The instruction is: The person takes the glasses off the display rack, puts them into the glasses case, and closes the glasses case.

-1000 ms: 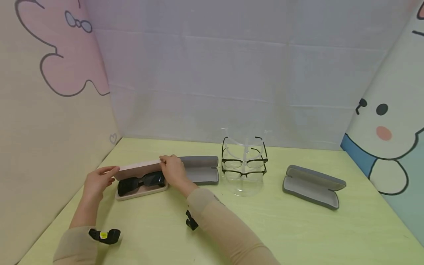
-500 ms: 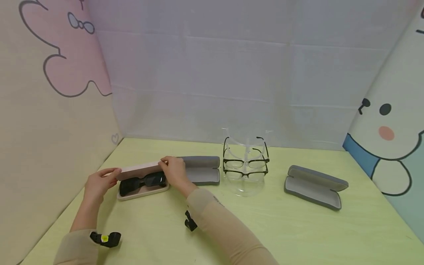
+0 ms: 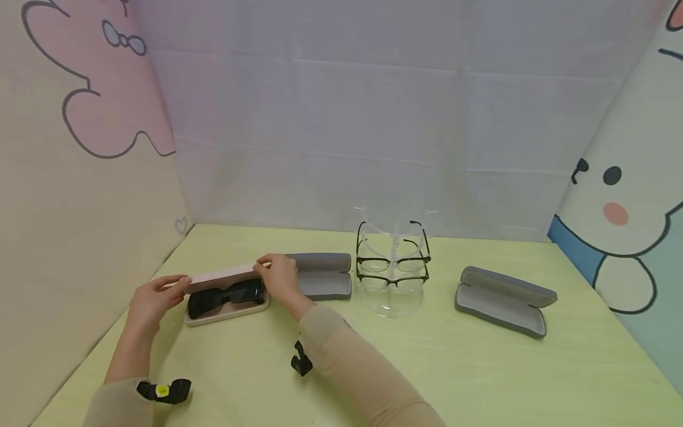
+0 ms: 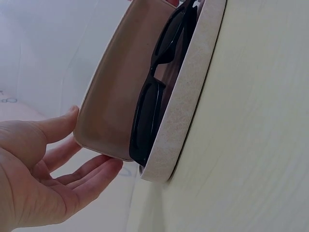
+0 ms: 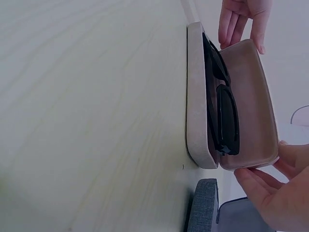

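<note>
In the head view, a pale pinkish glasses case [image 3: 226,314] lies at the left with its lid [image 3: 221,276] raised. Black sunglasses [image 3: 226,296] rest folded in its bottom half, lenses toward the front. My left hand [image 3: 152,299] pinches the left end of the lid; in the left wrist view the thumb [image 4: 65,124] is on its edge and the fingertips [image 4: 111,166] are at its side. At the other end, my right hand [image 3: 280,277] pinches the lid's right corner, as the right wrist view also shows, with its fingers [image 5: 258,188] at the end wall.
Right behind my right hand stands an opened grey glasses case [image 3: 326,284]. A clear display stand [image 3: 395,237] at the middle carries two dark-framed pairs of eyeglasses [image 3: 392,281]. Another opened grey case [image 3: 501,308] lies at the right. Printed cloth walls [image 3: 320,118] border the table.
The pale case's lid has tipped slightly further forward and down over the sunglasses, both hands moving with it. The other cases and the display stand stay in place.
</note>
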### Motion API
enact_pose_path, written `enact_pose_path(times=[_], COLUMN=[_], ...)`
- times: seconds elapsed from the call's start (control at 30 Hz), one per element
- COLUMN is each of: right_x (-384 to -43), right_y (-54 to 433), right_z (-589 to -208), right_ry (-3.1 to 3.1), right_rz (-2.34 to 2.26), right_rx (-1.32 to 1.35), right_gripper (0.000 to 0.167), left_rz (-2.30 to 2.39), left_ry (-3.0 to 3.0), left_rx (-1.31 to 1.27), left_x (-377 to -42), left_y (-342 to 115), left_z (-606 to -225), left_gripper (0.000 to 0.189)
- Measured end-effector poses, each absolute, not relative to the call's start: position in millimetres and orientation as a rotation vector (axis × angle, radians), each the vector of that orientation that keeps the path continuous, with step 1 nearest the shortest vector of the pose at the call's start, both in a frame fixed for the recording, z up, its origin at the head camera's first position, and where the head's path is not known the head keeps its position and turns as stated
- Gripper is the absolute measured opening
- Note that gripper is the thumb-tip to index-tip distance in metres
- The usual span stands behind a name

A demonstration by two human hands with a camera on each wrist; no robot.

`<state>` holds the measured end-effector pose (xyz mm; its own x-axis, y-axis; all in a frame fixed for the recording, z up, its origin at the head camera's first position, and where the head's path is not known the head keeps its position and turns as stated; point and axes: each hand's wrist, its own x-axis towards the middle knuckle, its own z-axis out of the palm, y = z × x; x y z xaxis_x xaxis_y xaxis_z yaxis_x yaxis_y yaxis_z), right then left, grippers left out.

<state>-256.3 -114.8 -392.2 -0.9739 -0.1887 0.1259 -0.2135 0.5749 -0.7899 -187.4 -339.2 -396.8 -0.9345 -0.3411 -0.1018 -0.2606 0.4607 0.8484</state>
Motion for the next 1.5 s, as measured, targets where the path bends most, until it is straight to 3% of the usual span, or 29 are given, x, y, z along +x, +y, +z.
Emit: enact_pose_path(times=[0.8,1.5], right_x=[-257,-257], right_y=[-104,-98], right_z=[-392,-395], right_ry=[-2.875,-2.929], right_rz=[1.388,1.437], right_rx=[0.506,0.555], right_gripper=[0.024,0.019], left_rz=[-1.38,-1.489], left_ry=[-2.72,-2.682], left_rx=[0.295,0.322], left_x=[-177,-167], left_y=[-342,-347], left_z=[-403,-407], left_gripper=[0.064,0.065])
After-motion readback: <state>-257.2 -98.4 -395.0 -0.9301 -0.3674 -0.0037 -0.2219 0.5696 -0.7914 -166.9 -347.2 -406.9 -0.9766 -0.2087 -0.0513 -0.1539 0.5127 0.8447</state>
